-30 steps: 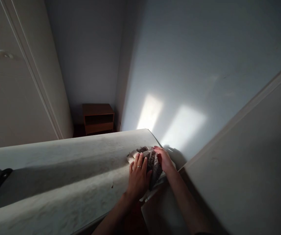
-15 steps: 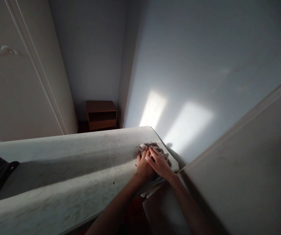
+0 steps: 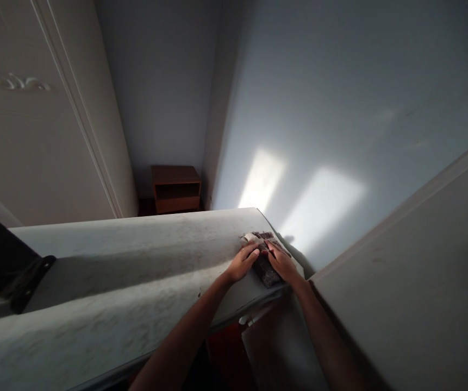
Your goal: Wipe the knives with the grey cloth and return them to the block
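A folded dark, speckled cloth (image 3: pixel 265 265) with a pale end lies near the right end of a dusty white top surface (image 3: pixel 136 260). My left hand (image 3: pixel 242 262) rests on the cloth's left side with fingers curled over its edge. On the cloth's right side lies my right hand (image 3: pixel 283 262), its fingers pressing on the top. Both hands touch the cloth and each other's fingertips almost meet over it.
A small brown bedside cabinet (image 3: pixel 175 188) stands on the floor in the far corner. A tall white wardrobe (image 3: pixel 33 136) fills the left. A white panel (image 3: pixel 413 271) rises on the right. A black hinge-like object (image 3: pixel 9 266) lies at the surface's left end.
The cloth has been folded smaller and moved farther along the surface toward the wall. Both hands reached forward with it, and the view shifted slightly right.
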Action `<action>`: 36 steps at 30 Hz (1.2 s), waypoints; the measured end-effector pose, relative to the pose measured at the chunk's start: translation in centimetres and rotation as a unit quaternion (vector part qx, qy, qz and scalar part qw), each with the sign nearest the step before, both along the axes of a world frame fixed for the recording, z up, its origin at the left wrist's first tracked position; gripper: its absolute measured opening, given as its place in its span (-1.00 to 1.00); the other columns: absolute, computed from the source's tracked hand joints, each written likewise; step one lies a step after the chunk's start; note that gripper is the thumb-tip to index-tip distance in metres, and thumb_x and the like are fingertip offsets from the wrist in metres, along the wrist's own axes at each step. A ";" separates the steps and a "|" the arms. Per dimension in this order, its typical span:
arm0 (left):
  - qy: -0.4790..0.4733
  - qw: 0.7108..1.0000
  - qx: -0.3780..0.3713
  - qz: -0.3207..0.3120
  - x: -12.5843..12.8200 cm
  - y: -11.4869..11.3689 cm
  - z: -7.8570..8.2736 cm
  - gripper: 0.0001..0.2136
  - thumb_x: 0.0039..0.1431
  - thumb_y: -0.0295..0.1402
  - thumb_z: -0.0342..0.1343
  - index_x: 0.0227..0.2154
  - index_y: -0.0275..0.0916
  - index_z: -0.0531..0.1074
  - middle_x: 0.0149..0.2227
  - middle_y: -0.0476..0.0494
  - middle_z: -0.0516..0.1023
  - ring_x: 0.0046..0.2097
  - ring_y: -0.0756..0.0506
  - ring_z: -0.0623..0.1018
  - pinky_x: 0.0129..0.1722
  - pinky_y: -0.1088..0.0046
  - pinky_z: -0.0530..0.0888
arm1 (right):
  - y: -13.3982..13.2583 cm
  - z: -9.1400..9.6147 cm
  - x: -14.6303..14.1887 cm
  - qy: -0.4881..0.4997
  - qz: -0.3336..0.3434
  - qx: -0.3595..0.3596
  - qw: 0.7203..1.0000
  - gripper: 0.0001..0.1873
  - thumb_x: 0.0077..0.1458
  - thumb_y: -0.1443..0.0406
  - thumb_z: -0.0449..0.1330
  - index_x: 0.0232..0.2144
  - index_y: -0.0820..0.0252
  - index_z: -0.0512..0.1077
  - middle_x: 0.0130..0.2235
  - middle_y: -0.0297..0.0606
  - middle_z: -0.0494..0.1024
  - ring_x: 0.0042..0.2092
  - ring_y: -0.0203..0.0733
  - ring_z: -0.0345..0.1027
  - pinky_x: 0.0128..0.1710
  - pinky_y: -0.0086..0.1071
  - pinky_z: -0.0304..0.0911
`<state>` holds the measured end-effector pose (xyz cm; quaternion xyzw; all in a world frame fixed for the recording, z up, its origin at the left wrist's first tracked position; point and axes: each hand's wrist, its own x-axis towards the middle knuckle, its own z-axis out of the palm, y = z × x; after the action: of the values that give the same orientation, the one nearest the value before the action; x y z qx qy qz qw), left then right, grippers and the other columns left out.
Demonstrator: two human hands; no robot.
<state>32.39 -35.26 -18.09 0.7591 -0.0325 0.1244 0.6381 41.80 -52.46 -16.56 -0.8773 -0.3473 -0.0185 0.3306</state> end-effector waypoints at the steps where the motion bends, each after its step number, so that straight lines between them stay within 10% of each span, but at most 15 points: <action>1: 0.000 1.000 -0.005 0.002 -0.7 0.3 0.2 -0.52 0.28 -0.14 -0.09 0.12 -0.31 0.40 0.23 -0.29 0.39 0.29 -0.20 0.31 0.34 0.13 0.15 | 0.0 0.1 0.0 0.012 -0.006 0.016 1.000 -0.46 0.15 0.05 0.12 0.11 0.15 0.42 0.21 -0.14 0.42 0.27 -0.01 0.21 0.33 -0.09 0.01; 8: 0.034 0.999 0.009 -0.001 -8.5 3.2 3.0 -0.64 0.27 -0.13 -0.02 -0.04 -0.26 0.47 0.01 -0.24 0.56 0.00 -0.17 0.55 0.03 0.25 0.46 | 0.2 1.0 -0.4 0.062 -0.038 0.083 0.994 -0.52 -0.05 0.02 0.28 -0.09 0.06 0.54 0.07 -0.15 0.55 0.20 0.14 0.31 0.28 0.05 0.05; 14: 0.046 0.998 -0.034 0.013 -17.6 8.3 5.7 -0.63 0.28 -0.08 0.00 -0.26 -0.28 0.54 -0.17 -0.20 0.63 -0.11 -0.13 0.57 -0.10 0.38 0.46 | 0.7 1.3 -0.1 -0.012 -0.026 -0.009 1.000 -0.38 -0.01 -0.07 0.15 -0.01 0.18 0.47 0.16 -0.05 0.46 0.24 0.17 0.24 0.28 0.03 0.08; 22: -0.068 0.970 -0.105 0.208 -28.2 15.8 8.8 -0.66 0.31 -0.09 -0.05 -0.31 -0.23 0.50 -0.24 -0.20 0.59 -0.20 -0.12 0.55 -0.12 0.31 0.49 | 11.6 3.2 -8.5 -0.084 0.093 0.075 0.989 -0.51 0.09 -0.01 0.11 -0.04 0.11 0.47 0.03 -0.11 0.56 0.10 0.10 0.40 0.17 -0.04 0.27; 28: -0.169 0.874 -0.149 0.429 -35.4 21.4 9.3 -0.67 0.20 -0.06 0.08 -0.43 -0.25 0.45 -0.33 -0.17 0.54 -0.25 -0.11 0.54 -0.26 0.35 0.50 | 22.5 3.6 -16.1 0.037 0.249 0.100 0.963 -0.55 0.13 0.07 0.16 0.00 0.15 0.48 0.07 -0.16 0.55 0.13 0.06 0.39 0.19 -0.06 0.26; 36: -0.148 0.667 -0.103 0.723 -42.8 31.7 5.2 -0.63 -0.03 -0.03 0.24 -0.36 -0.27 0.43 -0.38 -0.06 0.50 -0.33 -0.02 0.48 -0.32 0.48 0.40 | 34.8 4.2 -23.7 0.110 0.410 0.174 0.889 -0.41 0.15 0.11 0.22 0.20 0.04 0.26 0.20 -0.13 0.38 0.19 0.00 0.30 0.17 -0.03 0.28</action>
<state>-10.41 -3.53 -12.90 0.4460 0.4454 0.6598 0.4092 18.08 -17.71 -12.36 -0.5818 -0.6285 0.1554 0.4923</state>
